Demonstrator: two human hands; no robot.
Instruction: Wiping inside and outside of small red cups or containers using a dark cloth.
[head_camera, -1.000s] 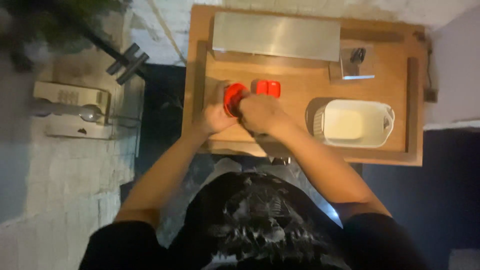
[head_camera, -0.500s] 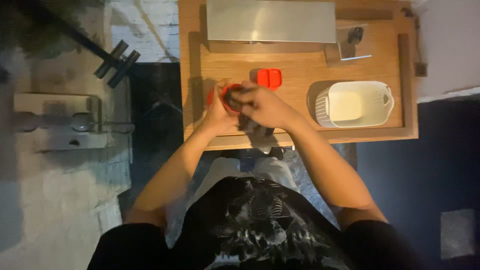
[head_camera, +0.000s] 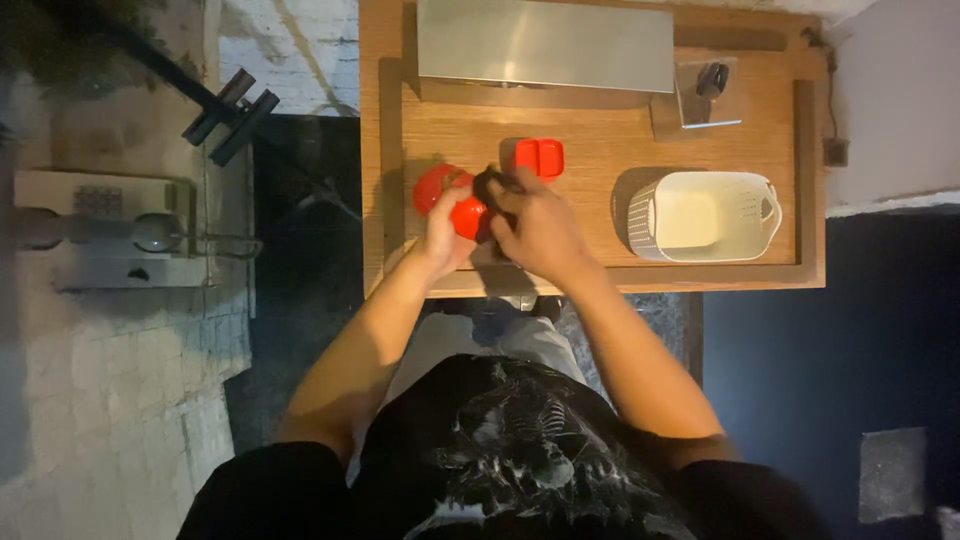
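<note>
Both my hands meet over the near left part of a wooden tray (head_camera: 600, 150). My left hand (head_camera: 445, 235) grips a round red piece (head_camera: 466, 214), and a second red rounded part (head_camera: 432, 185) shows just beyond it. My right hand (head_camera: 540, 230) closes on a small dark object (head_camera: 492, 188) pressed against the red piece. What the dark object is cannot be made out. A small red two-lobed container (head_camera: 539, 157) lies on the tray just beyond my right hand, apart from it.
A white rectangular basket (head_camera: 705, 215) with slotted walls sits at the tray's right. A long metal box (head_camera: 545, 45) lies along the far edge, with a small clear stand (head_camera: 708, 92) beside it. A grey telephone-like device (head_camera: 105, 230) is at the left.
The view has shifted, so the tray sits lower in frame. My hands stay together on the red piece; the dark object now shows at my right fingertips.
</note>
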